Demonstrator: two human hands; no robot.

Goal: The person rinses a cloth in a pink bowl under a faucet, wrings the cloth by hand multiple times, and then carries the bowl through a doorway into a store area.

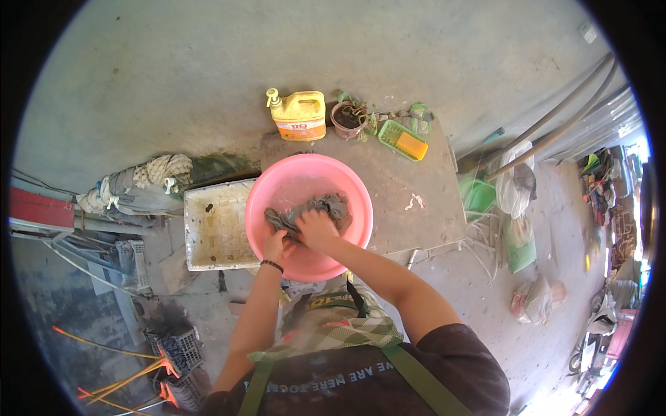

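Note:
In front of me a round pink basin (pixel 359 191) rests on the table's edge, partly over the white sink. A crumpled dark grey cloth (pixel 326 204) lies inside it, looking wet. My right hand (pixel 316 229) presses down on the cloth with its fingers curled into the fabric. At the basin's near left, my left hand (pixel 277 244) grips the cloth's lower end, its fingertips partly hidden by the fabric and the right hand. A dark bracelet (pixel 272 265) circles my left wrist.
A yellow pump jug (pixel 300 118), a potted plant (pixel 348 119) and a green basket (pixel 392 135) with a yellow sponge (pixel 412 146) stand along the table's back. The stained white sink (pixel 208 225) is at left. Brooms (pixel 128 378) lie at lower left; bags (pixel 538 299) sit at right.

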